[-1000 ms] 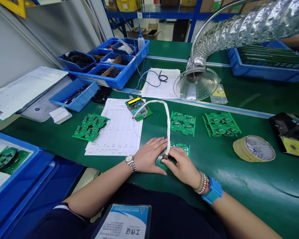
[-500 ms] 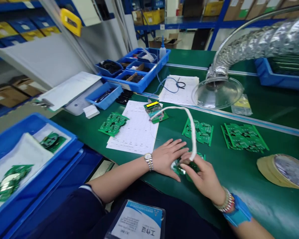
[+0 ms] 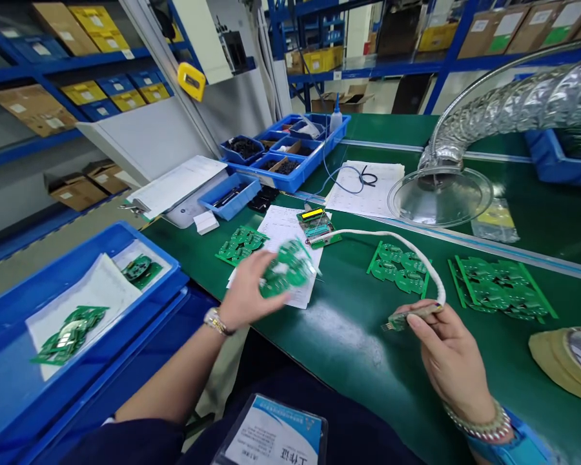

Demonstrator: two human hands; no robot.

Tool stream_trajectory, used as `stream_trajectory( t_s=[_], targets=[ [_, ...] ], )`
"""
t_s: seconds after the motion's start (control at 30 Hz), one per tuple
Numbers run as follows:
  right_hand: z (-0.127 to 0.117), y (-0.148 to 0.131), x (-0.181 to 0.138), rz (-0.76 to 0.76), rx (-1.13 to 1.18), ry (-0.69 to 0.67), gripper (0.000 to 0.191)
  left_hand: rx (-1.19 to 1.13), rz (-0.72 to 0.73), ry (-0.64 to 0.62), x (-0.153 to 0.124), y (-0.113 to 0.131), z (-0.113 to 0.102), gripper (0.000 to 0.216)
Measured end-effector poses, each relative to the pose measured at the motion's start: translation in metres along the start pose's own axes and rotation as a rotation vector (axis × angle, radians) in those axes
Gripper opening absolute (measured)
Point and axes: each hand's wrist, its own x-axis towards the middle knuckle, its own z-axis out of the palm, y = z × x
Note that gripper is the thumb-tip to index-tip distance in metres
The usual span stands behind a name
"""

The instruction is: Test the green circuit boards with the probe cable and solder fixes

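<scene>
My left hand point(image 3: 248, 290) grips a green circuit board panel point(image 3: 290, 266) by its left edge, raised over the paper sheet point(image 3: 297, 298); the panel is smeared by motion. In my right hand point(image 3: 452, 352) is a small probe with metal pins point(image 3: 397, 321), pinched between thumb and fingers above the green bench. From the probe a white sleeved cable point(image 3: 392, 234) arcs left to a small device with a yellow display point(image 3: 314, 223). One board panel point(image 3: 239, 245) lies left of the sheet. More panels lie right, a single one point(image 3: 397, 268) and a stack point(image 3: 501, 287).
At left stands a blue bin point(image 3: 7, 361) with paper and boards point(image 3: 70, 336) inside. A clear fume hood point(image 3: 440, 197) on a foil duct hangs over the bench. Tape point(image 3: 569, 361) sits at right. Blue parts trays point(image 3: 290, 174) and a clipboard point(image 3: 179, 184) stand behind.
My left hand has lifted the panel off the bench and moved left with it. My right hand has drawn the probe away to the right. The head view has shifted left.
</scene>
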Motion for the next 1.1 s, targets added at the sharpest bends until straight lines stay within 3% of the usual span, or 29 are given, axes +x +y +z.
stream_trajectory(
  t_s=[0.07, 0.17, 0.3, 0.43, 0.53, 0.6, 0.63, 0.7, 0.77, 0.83, 0.9, 1.0, 1.1],
  targets=[
    [0.002, 0.000, 0.000, 0.004, -0.008, -0.015, 0.018, 0.094, -0.284, 0.068, 0.009, -0.034, -0.010, 0.073],
    [0.004, -0.001, -0.001, -0.003, -0.032, -0.035, 0.019, 0.150, -0.464, 0.096, 0.020, -0.074, -0.010, 0.076],
    [0.006, -0.003, -0.002, -0.014, -0.056, -0.040, 0.019, 0.177, -0.535, 0.065, 0.027, -0.098, 0.000, 0.081],
    [0.007, -0.005, -0.003, -0.022, -0.050, -0.044, 0.017, 0.212, -0.542, 0.074, 0.032, -0.097, 0.003, 0.077],
    [0.006, -0.011, -0.005, -0.011, -0.045, -0.094, 0.014, 0.215, -0.373, 0.174, 0.034, -0.069, 0.007, 0.071],
    [0.004, -0.017, -0.006, -0.003, -0.042, -0.134, 0.015, 0.130, -0.099, 0.174, 0.035, -0.031, 0.019, 0.064],
    [0.003, -0.020, -0.006, -0.005, -0.045, -0.149, 0.016, 0.065, 0.055, 0.123, 0.036, -0.008, 0.027, 0.062],
    [0.000, -0.025, -0.006, -0.023, -0.073, -0.165, 0.016, -0.035, 0.438, -0.132, 0.042, 0.042, 0.050, 0.064],
    [-0.004, -0.029, -0.005, -0.052, -0.124, -0.166, 0.016, -0.050, 0.668, -0.307, 0.054, 0.087, 0.075, 0.068],
    [-0.006, -0.030, -0.002, -0.072, -0.165, -0.154, 0.016, -0.043, 0.685, -0.369, 0.073, 0.118, 0.099, 0.071],
    [-0.009, -0.030, 0.001, -0.082, -0.176, -0.136, 0.016, -0.024, 0.633, -0.380, 0.090, 0.131, 0.116, 0.073],
    [-0.013, -0.028, 0.006, -0.087, -0.144, -0.099, 0.016, -0.012, 0.610, -0.378, 0.095, 0.127, 0.121, 0.068],
    [-0.016, -0.028, 0.010, -0.084, -0.087, -0.015, 0.015, -0.021, 0.656, -0.389, 0.063, 0.112, 0.108, 0.066]
  ],
)
